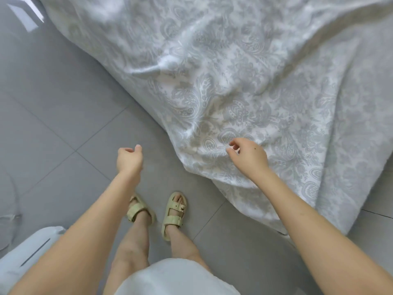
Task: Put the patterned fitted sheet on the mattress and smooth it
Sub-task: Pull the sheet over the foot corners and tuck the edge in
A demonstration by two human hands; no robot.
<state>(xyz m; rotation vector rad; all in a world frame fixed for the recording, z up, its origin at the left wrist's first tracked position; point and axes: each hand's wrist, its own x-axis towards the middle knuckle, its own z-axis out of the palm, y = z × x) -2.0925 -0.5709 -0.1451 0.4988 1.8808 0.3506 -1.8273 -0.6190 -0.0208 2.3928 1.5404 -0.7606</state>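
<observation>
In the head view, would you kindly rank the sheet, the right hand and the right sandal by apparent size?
1. sheet, by far the largest.
2. right hand and right sandal: they look about alike, so I leave them unranked.

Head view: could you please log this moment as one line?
patterned sheet: wrinkled, draped toward floor | left hand: empty | right hand: open, over sheet
</observation>
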